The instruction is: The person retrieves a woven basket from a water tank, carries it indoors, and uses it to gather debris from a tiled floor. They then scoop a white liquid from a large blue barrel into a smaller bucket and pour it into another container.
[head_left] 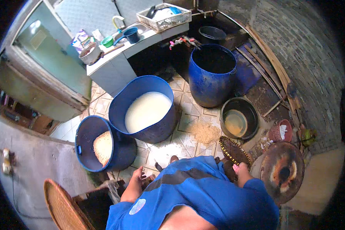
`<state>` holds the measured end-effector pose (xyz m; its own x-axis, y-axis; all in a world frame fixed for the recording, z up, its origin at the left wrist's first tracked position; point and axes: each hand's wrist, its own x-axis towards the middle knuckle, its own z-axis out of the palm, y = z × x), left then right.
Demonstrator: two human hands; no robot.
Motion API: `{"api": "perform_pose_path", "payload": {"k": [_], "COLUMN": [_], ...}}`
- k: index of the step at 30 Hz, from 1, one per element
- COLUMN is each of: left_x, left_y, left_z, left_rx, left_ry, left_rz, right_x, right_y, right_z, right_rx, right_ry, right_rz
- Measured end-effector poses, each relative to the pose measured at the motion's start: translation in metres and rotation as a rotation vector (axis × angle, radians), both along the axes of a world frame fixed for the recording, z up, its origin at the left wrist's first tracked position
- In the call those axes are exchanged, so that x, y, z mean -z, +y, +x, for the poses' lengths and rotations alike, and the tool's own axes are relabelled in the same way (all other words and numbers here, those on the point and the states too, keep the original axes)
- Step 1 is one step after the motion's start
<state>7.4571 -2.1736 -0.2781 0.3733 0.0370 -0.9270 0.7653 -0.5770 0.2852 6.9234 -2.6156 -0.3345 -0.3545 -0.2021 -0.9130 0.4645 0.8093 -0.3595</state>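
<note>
My right hand [240,171] grips the near edge of a dark woven basket [234,150] with a yellow rim, held low over the tiled floor. My left hand [135,179] hangs at my left side with its fingers loosely apart, holding nothing, beside a small dark object [149,180] that I cannot make out. My blue shirt [195,195] fills the lower middle and hides what lies under it. A small heap of pale grain [206,132] lies on the tiles just beyond the basket.
Ahead are a blue tub of milky white liquid [147,111], a blue barrel holding grain [89,132], a tall blue barrel [212,84] and a black basin [253,115]. A rusty round lid [281,170] lies right; a woven tray [63,209] lower left; a white counter [115,65] behind.
</note>
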Motion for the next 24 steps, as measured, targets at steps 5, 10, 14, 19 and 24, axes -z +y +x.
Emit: {"api": "perform_pose_path", "payload": {"k": [5,10,14,19,24], "left_x": [0.012,0.014,0.013,-0.008,0.008], "left_y": [-0.057,-0.077,-0.073,-0.080,-0.115], "left_z": [0.082,0.114,0.117,0.115,0.140], "left_rx": [0.127,0.171,0.211,0.518,0.663], "left_ry": [-0.052,0.037,0.147,0.186,0.266], "left_rz": [-0.138,-0.101,-0.042,-0.054,-0.011], "right_x": [0.028,0.029,0.072,0.184,0.199], "right_y": [0.011,0.025,0.034,0.061,0.092], "right_z": [0.032,0.036,0.027,0.001,0.011], "right_rx": [0.202,-0.032,-0.197,-0.935,-1.321], "right_ry": [-0.004,0.070,0.047,0.356,0.522], "right_rz": [0.025,-0.096,-0.143,-0.313,-0.238]}}
